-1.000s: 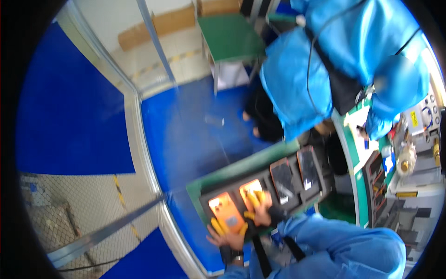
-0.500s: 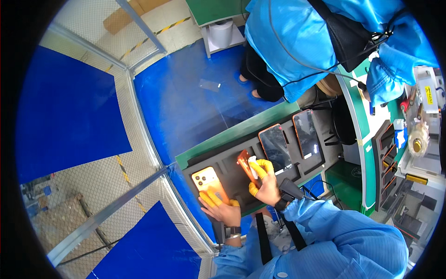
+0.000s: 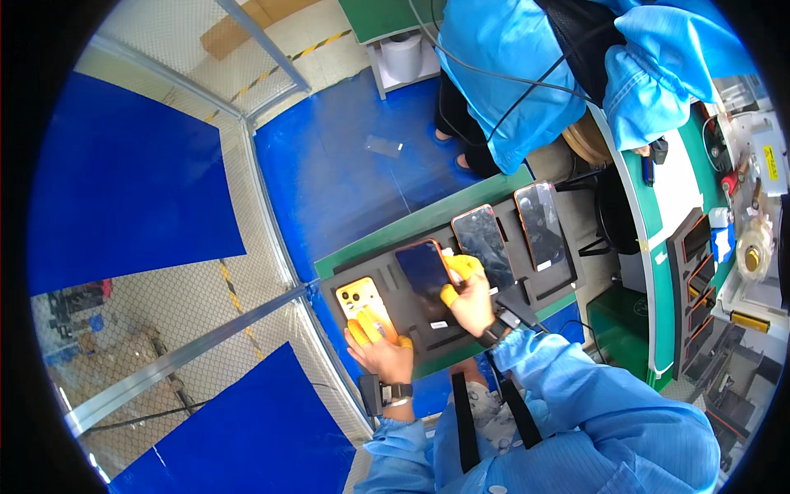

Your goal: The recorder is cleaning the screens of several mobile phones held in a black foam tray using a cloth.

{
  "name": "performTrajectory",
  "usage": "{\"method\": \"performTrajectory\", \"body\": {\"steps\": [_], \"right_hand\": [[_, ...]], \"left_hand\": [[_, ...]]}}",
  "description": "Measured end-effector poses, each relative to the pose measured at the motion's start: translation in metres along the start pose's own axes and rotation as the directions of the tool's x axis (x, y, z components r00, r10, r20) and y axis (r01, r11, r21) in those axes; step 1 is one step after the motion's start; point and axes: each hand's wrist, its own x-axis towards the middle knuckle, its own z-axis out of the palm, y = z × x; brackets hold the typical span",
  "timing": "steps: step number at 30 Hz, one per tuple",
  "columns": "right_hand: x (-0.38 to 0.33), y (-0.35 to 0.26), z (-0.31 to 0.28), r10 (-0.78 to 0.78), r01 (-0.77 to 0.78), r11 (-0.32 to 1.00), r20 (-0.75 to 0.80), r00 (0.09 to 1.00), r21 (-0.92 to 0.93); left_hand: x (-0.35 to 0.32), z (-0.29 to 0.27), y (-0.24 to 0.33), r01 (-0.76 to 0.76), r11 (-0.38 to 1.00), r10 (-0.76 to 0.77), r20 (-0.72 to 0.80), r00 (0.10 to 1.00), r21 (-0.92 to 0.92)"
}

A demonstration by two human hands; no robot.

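Observation:
An orange phone [image 3: 360, 298], back up with its cameras showing, lies at the left end of a dark grey foam tray [image 3: 383, 278]. My left hand [image 3: 380, 352], in yellow finger cots, grips its lower part, fingers across the back and thumb at the right edge. Beside it, a second orange-edged phone [image 3: 421, 267] is screen up over the tray. My right hand [image 3: 471, 300], also in yellow finger cots, closes on its right edge; a small white piece shows by the fingertips. Two more phones, a middle one [image 3: 484, 239] and a right one [image 3: 541, 224], lie screen up.
The tray rests on a green bench [image 3: 362, 253]. A co-worker in a blue smock [image 3: 502, 74] stands ahead at a green-topped table [image 3: 695, 165]. Another foam tray [image 3: 690, 284] is at right. Mesh fence [image 3: 267, 222] borders the left; a stool [image 3: 605, 214] stands under the table.
The phone in my right hand has turned from a steep tilt to lying screen up over the tray. My left hand stays on its phone. The co-worker's arm has shifted.

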Motion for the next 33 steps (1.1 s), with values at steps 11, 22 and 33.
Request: {"method": "performTrajectory", "body": {"steps": [11,22,33], "right_hand": [[0.007,-0.019,-0.004,-0.133,0.131,0.947,0.011,0.991,-0.292],[0.004,-0.003,-0.115,-0.257,0.240,0.911,-0.007,0.966,-0.334],[-0.017,-0.018,-0.106,-0.023,0.023,1.000,0.025,0.999,0.001]], "left_hand": [[0.011,-0.013,-0.100,0.356,0.390,-0.351,0.220,0.910,-0.849],[0.028,0.029,-0.050,0.295,0.149,-0.389,0.218,0.895,-0.944],[0.006,0.014,0.019,-0.036,0.918,-0.169,-0.473,0.864,-0.394]]}}
